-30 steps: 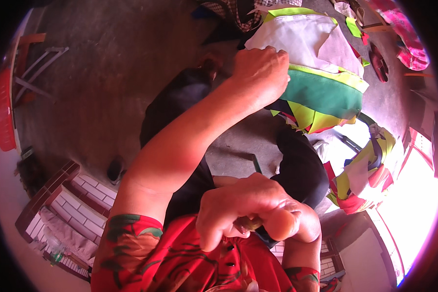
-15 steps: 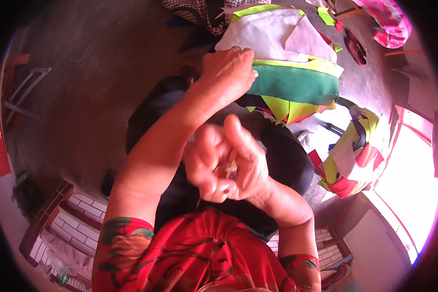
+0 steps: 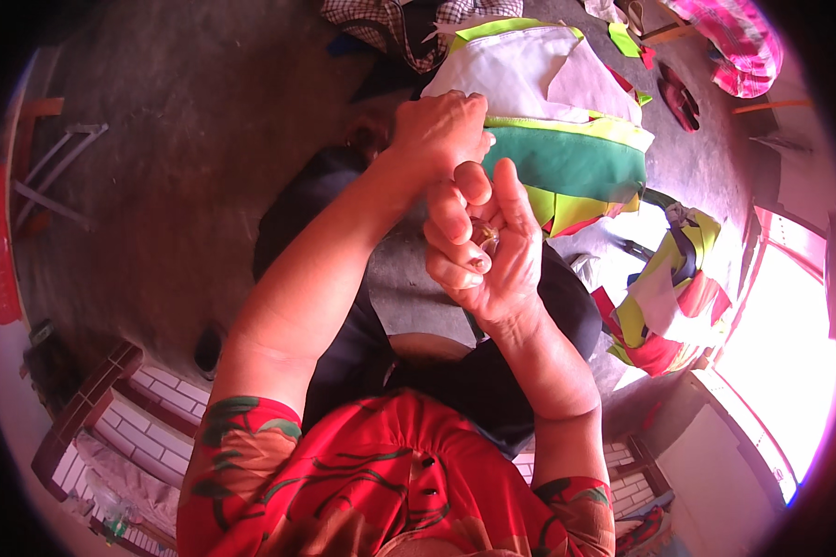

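Up at one o'clock, here's the sewn cloth (image 3: 559, 139) — white panel on top, then a lime strip, then a broad green band. The left hand (image 3: 442, 132) is curled tight on its nine o'clock edge, thumb tip showing, other fingertips hidden. Toward five o'clock from that fist, the right hand (image 3: 492, 246) sits half open, palm showing, fingers loosely bent; a small shiny item (image 3: 483, 237) glints among them, and whether it's gripped I can't tell. Out at three o'clock, a bundle of coloured scraps (image 3: 671, 302); at two, a dark red shoe (image 3: 680, 97) on the floor (image 3: 176, 186), pink checked cloth (image 3: 741, 46) beyond.
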Action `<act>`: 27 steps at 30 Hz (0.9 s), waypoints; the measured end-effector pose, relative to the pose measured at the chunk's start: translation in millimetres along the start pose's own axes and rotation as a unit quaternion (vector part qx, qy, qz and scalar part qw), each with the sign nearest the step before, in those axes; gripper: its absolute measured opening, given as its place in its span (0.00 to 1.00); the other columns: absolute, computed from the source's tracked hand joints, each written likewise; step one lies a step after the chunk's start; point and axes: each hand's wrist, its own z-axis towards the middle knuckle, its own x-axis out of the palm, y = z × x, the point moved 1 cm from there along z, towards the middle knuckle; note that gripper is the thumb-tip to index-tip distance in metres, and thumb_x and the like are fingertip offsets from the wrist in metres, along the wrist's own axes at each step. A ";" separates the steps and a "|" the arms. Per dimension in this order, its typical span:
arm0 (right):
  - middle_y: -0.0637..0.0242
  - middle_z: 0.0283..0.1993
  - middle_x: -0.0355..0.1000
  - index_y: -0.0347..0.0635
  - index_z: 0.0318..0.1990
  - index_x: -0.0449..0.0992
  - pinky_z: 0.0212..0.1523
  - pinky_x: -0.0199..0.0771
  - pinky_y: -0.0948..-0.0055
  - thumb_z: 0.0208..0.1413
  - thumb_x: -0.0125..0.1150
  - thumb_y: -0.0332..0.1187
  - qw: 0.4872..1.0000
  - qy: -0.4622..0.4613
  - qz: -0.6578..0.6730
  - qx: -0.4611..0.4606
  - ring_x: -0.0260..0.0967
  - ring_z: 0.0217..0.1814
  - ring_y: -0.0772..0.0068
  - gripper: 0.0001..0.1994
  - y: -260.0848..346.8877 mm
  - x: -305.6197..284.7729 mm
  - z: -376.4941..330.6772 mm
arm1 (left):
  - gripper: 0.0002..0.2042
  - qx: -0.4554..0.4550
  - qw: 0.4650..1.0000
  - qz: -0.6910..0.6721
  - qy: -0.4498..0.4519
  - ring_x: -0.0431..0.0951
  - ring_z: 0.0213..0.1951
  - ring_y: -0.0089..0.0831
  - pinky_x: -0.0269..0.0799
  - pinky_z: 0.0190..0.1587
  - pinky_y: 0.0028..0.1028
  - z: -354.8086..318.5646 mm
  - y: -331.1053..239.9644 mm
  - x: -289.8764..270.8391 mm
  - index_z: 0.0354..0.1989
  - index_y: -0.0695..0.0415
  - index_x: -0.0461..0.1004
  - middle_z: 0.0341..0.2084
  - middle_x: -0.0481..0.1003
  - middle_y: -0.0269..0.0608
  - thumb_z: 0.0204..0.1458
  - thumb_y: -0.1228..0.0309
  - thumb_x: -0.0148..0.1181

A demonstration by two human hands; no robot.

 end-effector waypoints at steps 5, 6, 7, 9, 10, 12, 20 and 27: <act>0.63 0.29 0.60 0.45 0.36 0.63 0.15 0.53 0.83 0.62 0.44 0.45 1.000 0.016 0.000 -0.010 0.51 0.17 0.80 0.13 2.6 -0.5 -2.5 | 0.17 -0.011 1.000 0.005 0.008 0.75 0.42 0.41 0.70 0.43 0.38 1.3 -2.8 -1.1 0.44 0.56 0.70 0.39 0.75 0.44 0.48 0.61 0.57; 0.64 0.29 0.60 0.45 0.36 0.64 0.15 0.53 0.83 0.61 0.47 0.43 1.000 0.027 -0.008 -0.012 0.51 0.18 0.80 0.11 3.0 -0.5 -2.6 | 0.17 -0.013 1.000 0.005 0.006 0.75 0.42 0.41 0.70 0.43 0.38 1.5 -2.8 -1.1 0.44 0.56 0.70 0.39 0.75 0.43 0.48 0.61 0.57; 0.65 0.29 0.60 0.45 0.36 0.64 0.15 0.53 0.83 0.60 0.50 0.41 0.999 0.038 -0.015 -0.014 0.51 0.18 0.81 0.10 3.3 -0.7 -2.5 | 0.17 -0.015 1.000 0.004 0.008 0.75 0.42 0.41 0.70 0.43 0.38 1.7 -3.4 -0.7 0.44 0.56 0.70 0.39 0.75 0.43 0.48 0.61 0.57; 0.68 0.29 0.58 0.47 0.35 0.63 0.16 0.52 0.83 0.54 0.58 0.27 0.998 0.061 0.003 -0.007 0.51 0.19 0.82 0.08 4.7 -2.3 -1.4 | 0.16 -0.021 1.000 0.004 0.012 0.75 0.42 0.41 0.70 0.43 0.38 2.0 -4.7 0.1 0.44 0.56 0.70 0.39 0.74 0.43 0.48 0.62 0.57; 0.68 0.29 0.58 0.47 0.35 0.63 0.17 0.51 0.83 0.52 0.58 0.25 0.998 0.058 -0.006 -0.012 0.51 0.19 0.82 0.09 5.5 -3.4 -0.8 | 0.16 -0.016 1.000 0.004 0.009 0.75 0.42 0.41 0.70 0.43 0.39 2.0 -4.1 0.5 0.44 0.56 0.70 0.39 0.74 0.43 0.48 0.62 0.57; 0.69 0.30 0.57 0.47 0.34 0.62 0.17 0.51 0.82 0.49 0.57 0.20 0.998 0.053 -0.025 -0.022 0.51 0.20 0.82 0.11 6.3 -3.3 0.5 | 0.16 -0.008 1.000 0.003 0.003 0.75 0.41 0.42 0.70 0.42 0.39 1.1 -2.2 0.6 0.43 0.56 0.70 0.39 0.74 0.44 0.48 0.63 0.57; 0.67 0.38 0.56 0.48 0.32 0.62 0.20 0.53 0.80 0.37 0.51 0.11 0.998 0.033 -0.036 -0.034 0.50 0.22 0.81 0.18 10.5 -4.6 0.5 | 0.12 0.001 1.000 0.009 -0.024 0.78 0.38 0.42 0.73 0.37 0.39 0.3 -3.3 -0.2 0.35 0.60 0.73 0.35 0.75 0.45 0.48 0.64 0.58; 0.65 0.39 0.57 0.45 0.34 0.65 0.23 0.59 0.79 0.41 0.54 0.19 0.998 0.055 0.013 -0.021 0.52 0.27 0.77 0.12 9.5 -0.5 0.6 | 0.14 -0.005 1.000 -0.001 0.004 0.75 0.39 0.44 0.71 0.39 0.40 -1.7 -4.1 -4.0 0.41 0.58 0.70 0.37 0.74 0.46 0.47 0.65 0.58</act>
